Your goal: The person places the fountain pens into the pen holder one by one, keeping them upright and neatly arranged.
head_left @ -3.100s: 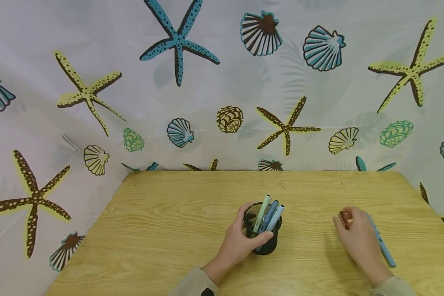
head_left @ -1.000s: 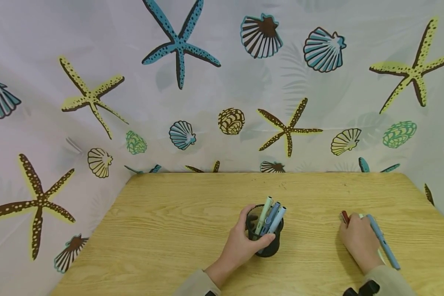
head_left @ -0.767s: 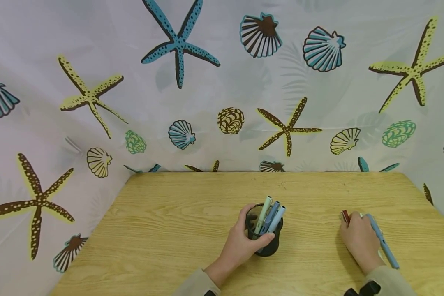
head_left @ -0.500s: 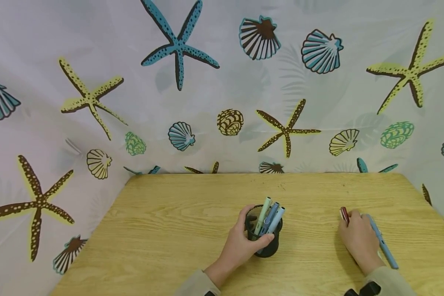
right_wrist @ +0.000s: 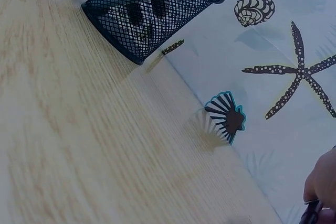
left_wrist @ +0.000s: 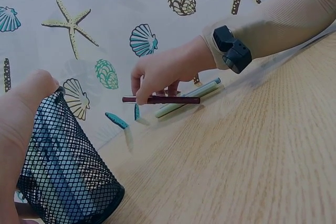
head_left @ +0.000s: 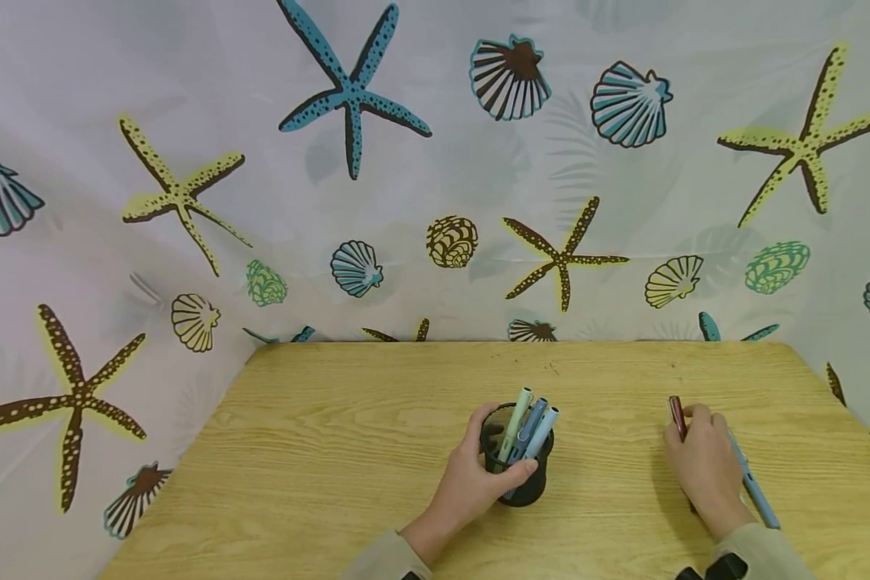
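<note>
My left hand (head_left: 471, 475) grips a black mesh pen holder (head_left: 525, 490) by its rim and side. In the holder lean a light green pen (head_left: 515, 425), a dark blue pen (head_left: 528, 431) and a light blue pen (head_left: 543, 432). To the right, my right hand (head_left: 706, 467) pinches a dark red pen (head_left: 677, 412) between thumb and fingers, low over the table. Beside that hand lies a blue pen (head_left: 760, 493). The left wrist view also shows a light green pen (left_wrist: 172, 110) lying under the red one; my right hand hides it in the head view.
The wooden table (head_left: 333, 435) ends at a white cloth backdrop (head_left: 406, 177) printed with starfish and shells, which also rises along both sides. A black wrist camera (left_wrist: 232, 49) sits on the right sleeve.
My right hand, seen reaching among the pens earlier, has taken the dark red pen; its far end has risen slightly. My left hand keeps its grip on the pen holder.
</note>
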The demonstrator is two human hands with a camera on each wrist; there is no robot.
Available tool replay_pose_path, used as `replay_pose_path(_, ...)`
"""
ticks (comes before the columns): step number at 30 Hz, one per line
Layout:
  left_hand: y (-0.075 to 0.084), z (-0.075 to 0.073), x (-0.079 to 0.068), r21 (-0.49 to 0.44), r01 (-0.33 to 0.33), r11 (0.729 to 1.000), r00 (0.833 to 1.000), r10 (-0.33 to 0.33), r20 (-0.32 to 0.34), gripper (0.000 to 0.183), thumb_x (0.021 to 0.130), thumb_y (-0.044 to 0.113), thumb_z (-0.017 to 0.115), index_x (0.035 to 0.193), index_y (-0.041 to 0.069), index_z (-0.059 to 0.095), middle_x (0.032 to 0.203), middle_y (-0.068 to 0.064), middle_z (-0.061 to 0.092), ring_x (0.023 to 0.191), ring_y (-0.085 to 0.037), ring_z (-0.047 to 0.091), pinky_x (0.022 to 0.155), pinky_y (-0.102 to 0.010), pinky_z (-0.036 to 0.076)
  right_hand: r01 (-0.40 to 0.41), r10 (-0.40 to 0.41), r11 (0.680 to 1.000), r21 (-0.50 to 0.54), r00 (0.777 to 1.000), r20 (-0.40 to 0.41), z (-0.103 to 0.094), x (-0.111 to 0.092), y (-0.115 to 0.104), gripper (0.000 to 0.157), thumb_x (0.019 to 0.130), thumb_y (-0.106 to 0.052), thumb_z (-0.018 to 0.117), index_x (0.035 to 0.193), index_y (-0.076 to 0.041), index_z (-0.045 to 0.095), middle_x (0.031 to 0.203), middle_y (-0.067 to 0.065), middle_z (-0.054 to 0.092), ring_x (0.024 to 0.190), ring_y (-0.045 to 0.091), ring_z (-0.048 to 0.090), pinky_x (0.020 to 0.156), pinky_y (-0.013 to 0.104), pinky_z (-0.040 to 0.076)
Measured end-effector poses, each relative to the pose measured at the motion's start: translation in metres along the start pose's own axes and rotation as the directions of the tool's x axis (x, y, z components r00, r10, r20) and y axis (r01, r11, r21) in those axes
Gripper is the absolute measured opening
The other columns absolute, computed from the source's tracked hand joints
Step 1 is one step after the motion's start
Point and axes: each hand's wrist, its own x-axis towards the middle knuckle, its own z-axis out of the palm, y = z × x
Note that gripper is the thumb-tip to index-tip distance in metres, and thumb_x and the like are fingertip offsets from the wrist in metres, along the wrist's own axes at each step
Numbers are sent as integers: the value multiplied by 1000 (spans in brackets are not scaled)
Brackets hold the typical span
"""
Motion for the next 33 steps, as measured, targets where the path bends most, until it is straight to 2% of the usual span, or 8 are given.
replay_pose_path(5,1,0,-1,6,15,1000,1000,-15,0,79,77,49,71,140,41,25,118,-7,52,101,-22,55,75,-40,47,-2,3,1000,30,999,-54,0,0,-3,36,92,-18,49,119,6,48,97,22,47,72,30,49,50,38,38)
replay_pose_path(10,2,0,-1,1,20,1000,1000,-20,1,79,77,49,72,140,42,25,118,-7,52,101,-22,55,75,-40,47,72,-65,996,60,991,-120,-1,-2,-9,34,91,-16,53,116,7,50,96,23,50,78,34,52,57,45,43)
replay_pose_path(14,2,0,0,-3,15,1000,1000,-15,2,79,77,49,72,140,41,25,119,-6,52,99,-20,55,74,-38,47,127,-115,989,75,982,-147,-4,-3,-16,33,91,-14,55,115,8,50,94,22,51,75,32,51,53,41,42)
replay_pose_path(19,1,0,0,-8,14,1000,1000,-14,1,79,77,49,72,140,41,25,118,-6,51,98,-19,55,73,-37,47,151,-131,982,113,978,-162,-6,-6,-26,33,91,-15,55,114,7,49,93,19,49,69,28,50,47,33,40)
replay_pose_path(25,1,0,-1,0,14,1000,1000,-14,1,79,77,49,71,140,40,25,120,-7,50,101,-21,54,76,-40,46,183,-154,972,146,970,-186,-7,-10,-35,30,89,-12,58,111,6,50,91,17,49,68,26,51,48,32,41)
replay_pose_path(33,1,0,-1,-7,9,1000,1000,-9,-1,79,77,49,71,140,40,25,118,-6,51,99,-21,55,74,-38,47,279,-237,948,154,940,-246,-12,-18,-48,29,86,-8,61,109,8,51,88,16,50,66,24,52,48,29,41)
